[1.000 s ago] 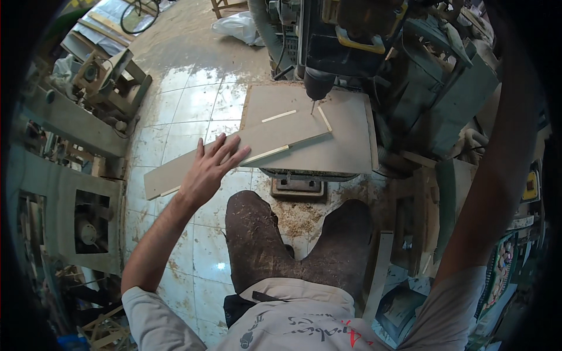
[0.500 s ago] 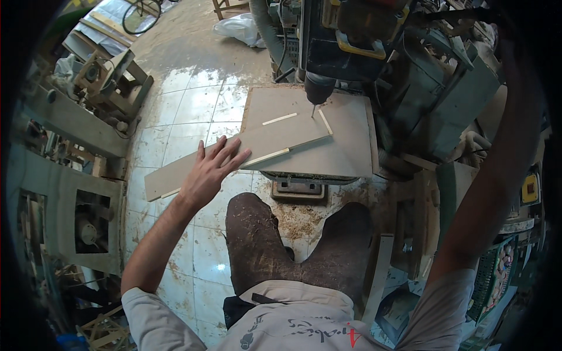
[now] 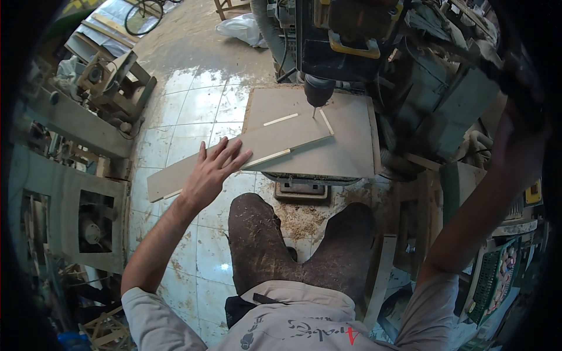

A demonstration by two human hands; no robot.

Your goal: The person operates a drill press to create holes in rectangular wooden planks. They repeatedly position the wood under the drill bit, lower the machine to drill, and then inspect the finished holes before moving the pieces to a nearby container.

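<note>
A long, flat wooden board [image 3: 275,136] lies slantwise across the drill press table, its left end reaching out past the table's edge. My left hand [image 3: 215,169] rests on it, palm down and fingers spread. Above the board's far right end hangs the drill chuck [image 3: 319,90] with a thin drill bit [image 3: 314,112]; whether the tip touches the wood I cannot tell. My right hand [image 3: 520,137] is raised at the far right, closed around the drill press's dark lever [image 3: 494,71]; its fingers are dim near the picture's rim.
Pale wooden strips [image 3: 281,119] sit along the board's edges on the drill press table [image 3: 357,149]. Machines [image 3: 88,126] stand at the left. A green crate [image 3: 492,281] is at the lower right. Sawdust [image 3: 298,222] covers the tiles below.
My right hand and the lever have swung lower and nearer to me. My left hand and the board stay in place, apart from a slight shift of the whole view.
</note>
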